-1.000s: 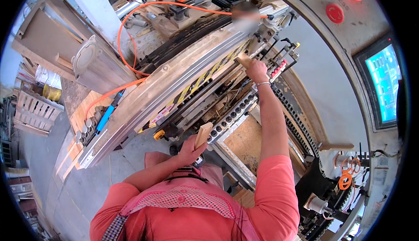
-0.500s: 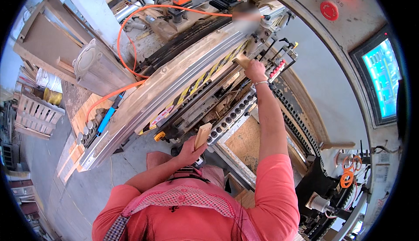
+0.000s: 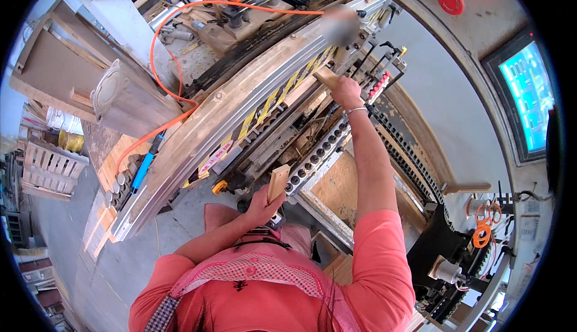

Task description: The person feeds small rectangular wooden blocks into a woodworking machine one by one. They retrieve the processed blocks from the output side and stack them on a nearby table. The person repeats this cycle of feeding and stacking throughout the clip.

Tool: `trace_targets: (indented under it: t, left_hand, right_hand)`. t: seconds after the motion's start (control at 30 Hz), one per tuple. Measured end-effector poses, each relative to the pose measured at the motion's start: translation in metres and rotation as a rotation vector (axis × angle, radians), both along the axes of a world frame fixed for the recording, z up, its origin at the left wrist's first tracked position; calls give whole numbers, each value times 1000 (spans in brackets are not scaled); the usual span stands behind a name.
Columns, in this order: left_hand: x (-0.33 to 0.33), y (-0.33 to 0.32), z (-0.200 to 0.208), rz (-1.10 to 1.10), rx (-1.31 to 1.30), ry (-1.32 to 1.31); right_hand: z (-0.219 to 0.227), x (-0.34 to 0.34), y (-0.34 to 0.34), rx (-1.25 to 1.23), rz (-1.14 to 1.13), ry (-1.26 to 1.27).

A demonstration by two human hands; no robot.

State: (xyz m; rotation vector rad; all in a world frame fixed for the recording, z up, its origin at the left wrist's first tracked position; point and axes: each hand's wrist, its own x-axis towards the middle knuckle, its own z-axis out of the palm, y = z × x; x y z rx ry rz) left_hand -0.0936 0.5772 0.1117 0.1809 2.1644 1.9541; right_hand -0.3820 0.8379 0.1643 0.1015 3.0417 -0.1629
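My left hand [image 3: 263, 207] is closed around a short, pale wooden block [image 3: 277, 182] and holds it up in front of my apron, near the end of a row of black round knobs [image 3: 309, 166]. Stretched out far ahead, my right hand [image 3: 347, 94] grips the end of another wooden piece [image 3: 326, 78]. That piece reaches toward the machine's long beam [image 3: 264, 70], beside its yellow-and-black striped edge [image 3: 273, 100]. Whether its far end touches the machine I cannot tell.
An orange hose [image 3: 151, 61] loops over the beam. Right of my arm runs a black chain track [image 3: 415, 169]. A control panel with a lit screen [image 3: 528, 100] and a red stop button [image 3: 451, 1] curves along the right. A board with sawdust [image 3: 330, 190] lies below my right forearm.
My right hand has shifted slightly left with its wooden piece. The left hand still holds its block, now a little more upright. The whole view has turned slightly.
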Motion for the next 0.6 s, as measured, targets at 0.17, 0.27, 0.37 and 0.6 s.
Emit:
trace_targets:
  t: [0.17,0.27,0.37,0.6]
  left_hand:
    - [0,-1,-1,-6,-37,-19]
    - [-2,-1,6,-20,-28,-40]
    - [-2,0,6,-20,13,-77]
    - [-2,0,8,-35,10,-89]
  right_hand:
    - [-1,3,-2,15,24,-12]
    - [-13,-2,3,27,27,49]
    - [-13,-2,2,26,20,97]
    - [-9,-3,-3,-10,38,60]
